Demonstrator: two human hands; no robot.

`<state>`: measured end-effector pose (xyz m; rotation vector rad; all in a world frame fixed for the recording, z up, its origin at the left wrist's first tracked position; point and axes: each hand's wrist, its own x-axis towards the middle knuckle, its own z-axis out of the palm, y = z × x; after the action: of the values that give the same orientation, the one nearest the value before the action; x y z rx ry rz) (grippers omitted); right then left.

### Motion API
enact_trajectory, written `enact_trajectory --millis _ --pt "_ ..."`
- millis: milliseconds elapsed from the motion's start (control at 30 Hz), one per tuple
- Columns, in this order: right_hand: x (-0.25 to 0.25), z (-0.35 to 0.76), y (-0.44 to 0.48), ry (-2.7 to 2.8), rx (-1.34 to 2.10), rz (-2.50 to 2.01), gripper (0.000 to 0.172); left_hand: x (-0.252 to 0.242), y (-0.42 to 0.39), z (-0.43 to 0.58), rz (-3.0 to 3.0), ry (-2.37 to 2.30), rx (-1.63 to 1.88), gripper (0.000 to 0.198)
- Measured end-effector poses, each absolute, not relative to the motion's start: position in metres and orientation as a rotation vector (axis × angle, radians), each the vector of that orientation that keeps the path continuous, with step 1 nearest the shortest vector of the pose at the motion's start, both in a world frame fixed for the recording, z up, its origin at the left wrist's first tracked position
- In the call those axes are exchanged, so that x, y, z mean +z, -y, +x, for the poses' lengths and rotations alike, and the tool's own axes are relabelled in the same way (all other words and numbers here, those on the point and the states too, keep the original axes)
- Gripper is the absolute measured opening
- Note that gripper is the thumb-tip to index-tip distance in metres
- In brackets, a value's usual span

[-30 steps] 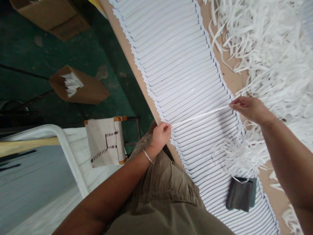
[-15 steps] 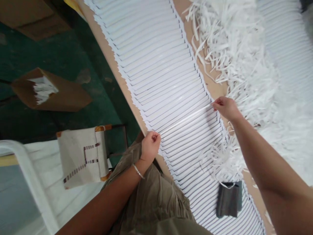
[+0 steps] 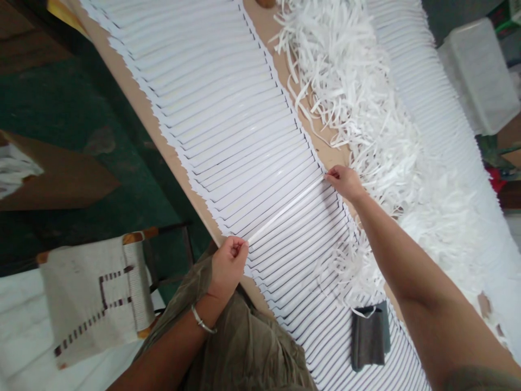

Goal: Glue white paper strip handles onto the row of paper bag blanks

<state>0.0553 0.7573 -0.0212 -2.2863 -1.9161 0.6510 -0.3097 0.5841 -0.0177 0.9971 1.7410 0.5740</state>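
Note:
A narrow white strip (image 3: 287,210) is stretched taut between my two hands, over a long row of overlapping white sheets (image 3: 228,125) with dark edges. My left hand (image 3: 230,265), a bracelet on its wrist, pinches the strip's near end at the row's left side. At the other end, my right hand (image 3: 344,182) pinches it by the row's right edge. Below my right hand, a small heap of loose white strips (image 3: 352,271) lies on the sheets. Beside that heap rests a dark, folded, block-like object (image 3: 368,336) whose kind I cannot tell.
A big pile of white strips (image 3: 378,119) covers the tan table (image 3: 329,157) to the right, with another row of sheets (image 3: 431,70) beyond. On the left are a cardboard box (image 3: 61,179) and a cloth-covered stool (image 3: 93,293). A white bin (image 3: 480,76) stands far right.
The view has shifted to the right, so things appear further left and the white bin now shows. Both hands still hold the strip taut across the row.

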Motion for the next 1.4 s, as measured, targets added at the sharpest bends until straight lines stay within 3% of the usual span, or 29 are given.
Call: enact_trajectory --millis 367,1400 --pt "-0.030 0.052 -0.762 1.958 0.600 -2.297 0.013 -0.021 -0.587 -0.307 1.073 -1.845 0.489 0.017" --pt "-0.031 0.055 -0.771 1.922 0.493 -2.472 0.020 -0.025 -0.601 -0.303 1.311 -1.991 -0.004 0.014"
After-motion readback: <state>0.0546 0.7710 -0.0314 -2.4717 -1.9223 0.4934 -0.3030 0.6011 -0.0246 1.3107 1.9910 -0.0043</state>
